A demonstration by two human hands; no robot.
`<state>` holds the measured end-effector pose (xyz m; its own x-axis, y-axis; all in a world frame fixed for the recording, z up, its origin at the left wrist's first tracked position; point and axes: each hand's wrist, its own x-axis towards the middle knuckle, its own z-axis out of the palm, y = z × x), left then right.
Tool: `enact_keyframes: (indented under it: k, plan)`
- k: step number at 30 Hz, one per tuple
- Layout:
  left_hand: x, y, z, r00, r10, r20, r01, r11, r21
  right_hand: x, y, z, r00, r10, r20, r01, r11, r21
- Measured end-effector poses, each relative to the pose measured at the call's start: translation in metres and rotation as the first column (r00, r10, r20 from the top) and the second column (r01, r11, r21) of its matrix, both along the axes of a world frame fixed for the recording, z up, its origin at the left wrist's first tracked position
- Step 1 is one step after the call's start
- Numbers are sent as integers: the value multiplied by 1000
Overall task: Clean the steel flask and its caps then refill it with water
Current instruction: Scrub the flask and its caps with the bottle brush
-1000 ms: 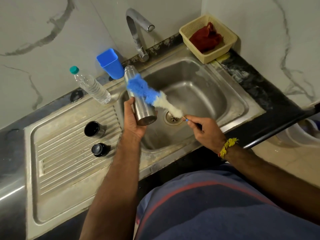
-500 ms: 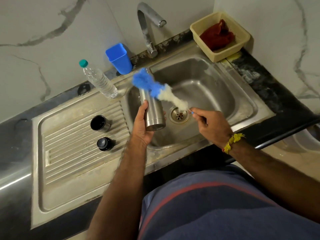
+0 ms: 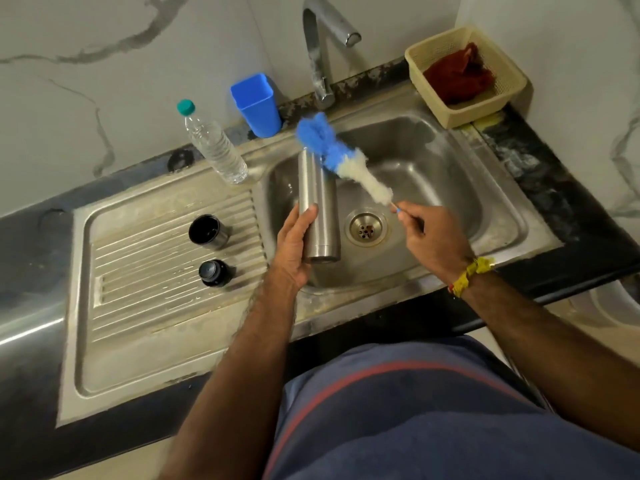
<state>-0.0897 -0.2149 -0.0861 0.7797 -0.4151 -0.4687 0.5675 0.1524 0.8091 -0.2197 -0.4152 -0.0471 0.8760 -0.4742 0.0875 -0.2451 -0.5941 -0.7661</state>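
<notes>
Left hand (image 3: 294, 247) fingers wrap the steel flask (image 3: 318, 206) over the sink (image 3: 450, 188); right hand (image 3: 433, 233) pinches the bottle brush (image 3: 341, 161), which should be aimed squarely into the flask mouth

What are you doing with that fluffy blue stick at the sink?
A person is washing a steel flask over the sink. The left hand holds the flask, and the right hand holds a blue-and-white bottle brush at its mouth. The flask's two caps sit on the draining board. The tap isn't running.
</notes>
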Motion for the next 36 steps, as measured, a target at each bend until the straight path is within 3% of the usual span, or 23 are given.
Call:
enact_keyframes:
  k: [6,10,15,26,33,36]
  plan:
    - [4,-6,-1,992,24,-120,-25,1000,-9,-18,13,-11,999,42,0,-42,995,86]
    - [7,-13,3,987,-48,-154,47,999,-6,-15,16,-16,999,44,-2,-44,991,124]
    - [13,-15,11,982,-24,-186,17,999,-43,-24,12,-23,999,29,15,-30,989,147]
    - [36,-26,21,979,72,-193,-100,986,-136,-44,11,-35,998,59,22,-63,979,194]
    - [49,-26,25,986,89,-143,-94,995,-28,-52,15,-44,995,83,47,-92,959,269]
    - [59,-23,31,985,99,-142,-109,992,-62,-59,12,-48,996,67,59,-80,962,262]
